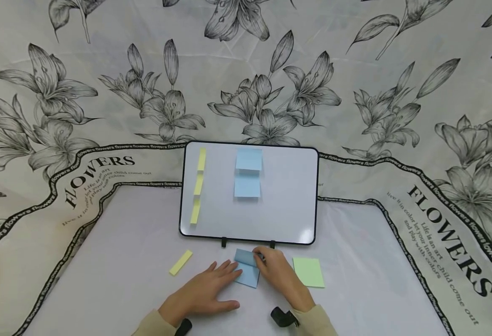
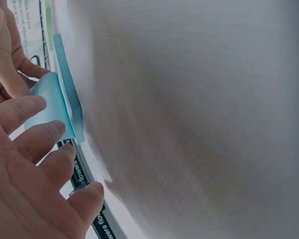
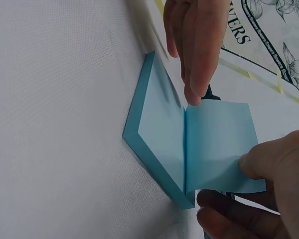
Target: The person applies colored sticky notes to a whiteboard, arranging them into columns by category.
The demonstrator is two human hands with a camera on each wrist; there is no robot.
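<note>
Blue square paper pad is lying before the white, black-framed rectangular board, outstretched left hand seemingly steadying it while the right hand is pinching its raised top sheet.

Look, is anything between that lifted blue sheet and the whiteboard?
Nothing visible stands between the sheet and the whiteboard. The sheet does look joined to the pad at the fold, though, with the left hand close beside it.
</note>
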